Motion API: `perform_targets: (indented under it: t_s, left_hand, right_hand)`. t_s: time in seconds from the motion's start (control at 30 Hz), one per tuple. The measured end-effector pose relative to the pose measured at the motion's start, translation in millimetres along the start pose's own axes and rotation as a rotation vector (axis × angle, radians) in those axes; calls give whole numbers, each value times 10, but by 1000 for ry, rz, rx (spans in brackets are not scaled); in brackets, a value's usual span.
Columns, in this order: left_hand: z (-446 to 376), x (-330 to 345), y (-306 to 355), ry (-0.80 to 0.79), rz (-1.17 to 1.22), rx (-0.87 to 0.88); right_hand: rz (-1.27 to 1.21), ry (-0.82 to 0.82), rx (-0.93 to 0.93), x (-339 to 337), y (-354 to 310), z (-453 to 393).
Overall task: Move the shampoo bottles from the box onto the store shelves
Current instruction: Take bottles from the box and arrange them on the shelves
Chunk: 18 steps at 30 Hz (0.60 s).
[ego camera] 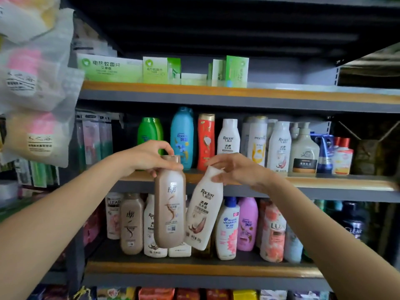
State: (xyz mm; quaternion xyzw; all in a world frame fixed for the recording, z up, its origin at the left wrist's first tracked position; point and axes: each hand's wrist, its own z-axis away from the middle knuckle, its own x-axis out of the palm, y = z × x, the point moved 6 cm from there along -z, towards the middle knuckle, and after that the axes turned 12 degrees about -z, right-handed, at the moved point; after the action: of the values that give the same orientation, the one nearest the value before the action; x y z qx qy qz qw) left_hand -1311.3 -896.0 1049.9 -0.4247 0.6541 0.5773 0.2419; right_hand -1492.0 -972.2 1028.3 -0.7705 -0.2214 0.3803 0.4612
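My left hand [149,158] grips a brown shampoo bottle [170,204] by its cap and neck; the bottle hangs upright in front of the shelves. My right hand [234,168] pinches the top of a white Raclen shampoo bottle [204,213], which hangs tilted, its base swung left. Both bottles are held in the air level with the edge of the middle shelf [324,181] and in front of the lower shelf [194,268]. The box is out of view.
The middle shelf holds several upright bottles, green, blue, red and white. The lower shelf carries several more, with a gap at its left end. Green cartons [151,70] sit on the top shelf. Plastic bags of goods [36,94] hang at the left.
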Motion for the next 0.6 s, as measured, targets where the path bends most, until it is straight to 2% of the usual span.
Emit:
perform_targets:
  t_s: [0.1, 0.2, 0.4, 0.6]
  left_hand:
    - [-39, -33, 114, 21, 5, 26]
    - [-74, -14, 218, 23, 27, 53]
    - [-141, 13, 300, 45, 30, 76]
    - [-187, 13, 270, 89, 62, 81]
  right_hand:
    - [-62, 220, -94, -412, -286, 35]
    - [-105, 326, -213, -754, -605, 25]
    - [162, 225, -257, -823, -925, -153]
    - [258, 138, -298, -853, -993, -300]
